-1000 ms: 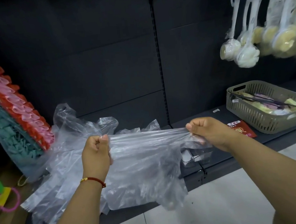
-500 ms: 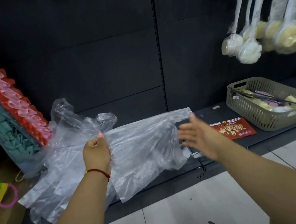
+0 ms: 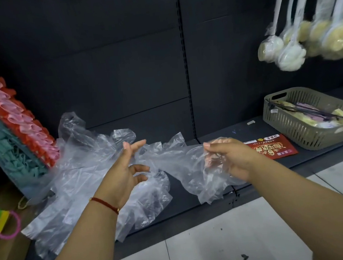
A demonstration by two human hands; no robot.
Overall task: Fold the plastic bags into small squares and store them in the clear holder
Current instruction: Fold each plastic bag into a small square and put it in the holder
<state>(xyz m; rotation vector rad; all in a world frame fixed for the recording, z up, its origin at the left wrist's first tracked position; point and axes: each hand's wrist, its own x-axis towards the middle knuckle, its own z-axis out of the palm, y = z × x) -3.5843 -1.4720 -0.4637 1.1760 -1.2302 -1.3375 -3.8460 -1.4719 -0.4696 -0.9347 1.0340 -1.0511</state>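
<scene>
Your right hand [image 3: 230, 157] has its curled fingers wrapped in a thin clear plastic bag [image 3: 182, 160], gripping it above the dark shelf [image 3: 219, 133]. Your left hand [image 3: 124, 170] is spread, fingers apart, clamped on nothing, touching the bag's other end. More clear bags [image 3: 72, 182] lie heaped on the shelf at left.

I see a heap of plastic bags [image 3: 83, 181] on the shelf [image 3: 317, 152] at left. A packet [image 3: 274, 146] lies on the shelf right of it, a basket [image 3: 306, 128] farther right, and sponges [image 3: 289, 56] hang above the basket.
</scene>
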